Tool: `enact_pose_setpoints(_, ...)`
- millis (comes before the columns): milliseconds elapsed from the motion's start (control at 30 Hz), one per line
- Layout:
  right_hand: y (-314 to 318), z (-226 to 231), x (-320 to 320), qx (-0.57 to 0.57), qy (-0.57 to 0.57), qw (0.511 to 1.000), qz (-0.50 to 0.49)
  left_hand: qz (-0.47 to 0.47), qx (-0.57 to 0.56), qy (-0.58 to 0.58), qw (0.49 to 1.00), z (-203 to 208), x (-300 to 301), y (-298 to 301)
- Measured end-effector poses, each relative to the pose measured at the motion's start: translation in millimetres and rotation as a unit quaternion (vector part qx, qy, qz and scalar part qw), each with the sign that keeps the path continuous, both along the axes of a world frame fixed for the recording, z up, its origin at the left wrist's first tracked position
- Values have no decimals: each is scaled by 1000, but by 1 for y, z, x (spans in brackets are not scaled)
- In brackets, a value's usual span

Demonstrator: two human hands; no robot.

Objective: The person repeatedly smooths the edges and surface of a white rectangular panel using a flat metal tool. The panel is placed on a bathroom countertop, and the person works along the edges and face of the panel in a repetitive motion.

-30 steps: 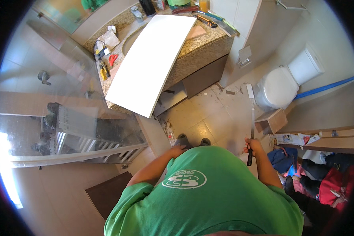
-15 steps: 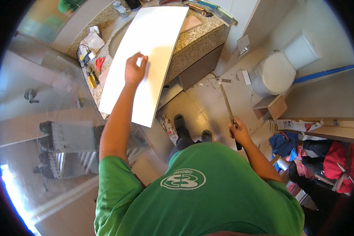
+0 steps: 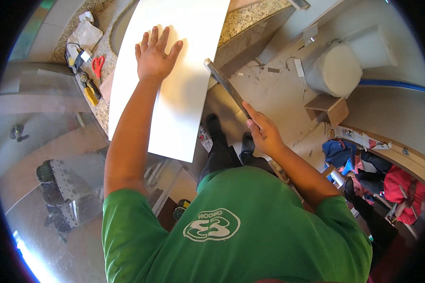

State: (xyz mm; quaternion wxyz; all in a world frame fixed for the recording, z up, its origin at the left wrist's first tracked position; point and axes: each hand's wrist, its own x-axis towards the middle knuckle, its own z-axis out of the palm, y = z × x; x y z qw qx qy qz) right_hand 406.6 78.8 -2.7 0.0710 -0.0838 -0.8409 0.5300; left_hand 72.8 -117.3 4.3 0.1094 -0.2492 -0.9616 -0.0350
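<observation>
A long white board (image 3: 177, 125) lies across the speckled stone counter (image 3: 250, 21), its near end sticking out past the counter's edge. Flat on its upper face rests my left hand (image 3: 156, 59), fingers spread and holding nothing. My right hand (image 3: 264, 132) is closed round a long, flat grey file (image 3: 227, 88), the forefinger stretched along it. The file's far tip is by the board's right edge; whether they touch I cannot tell. Its handle is hidden in my palm.
Left of the board, red scissors (image 3: 97, 66), yellow-and-black pliers (image 3: 90, 89) and a white plug (image 3: 85, 56) lie on the counter. A toilet (image 3: 337, 70) and small wooden box (image 3: 327, 109) stand right. Someone in red (image 3: 401, 193) is at the far right.
My left hand has gone from loosely curled to spread flat on the board. My right hand has lifted the file up and left, toward the board's right edge.
</observation>
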Motion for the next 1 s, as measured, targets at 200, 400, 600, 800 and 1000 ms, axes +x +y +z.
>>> enact_pose_setpoints(200,-7,-22,-5,5,-22,1000,0,6,-32,58,998,-8,1,1)
enact_pose_setpoints(400,-11,-42,1,68,0,997,26,-3,-26,77,997,-14,-1,-1)
enact_pose_setpoints(600,-18,-51,6,78,16,995,65,-14,-6,80,997,-16,-2,-2)
enact_pose_setpoints(800,-23,-57,0,84,8,995,49,-16,-29,97,995,-17,-4,-2)
enact_pose_setpoints(1000,-18,-67,9,80,24,993,83,-19,-20,108,994,-18,-4,-3)
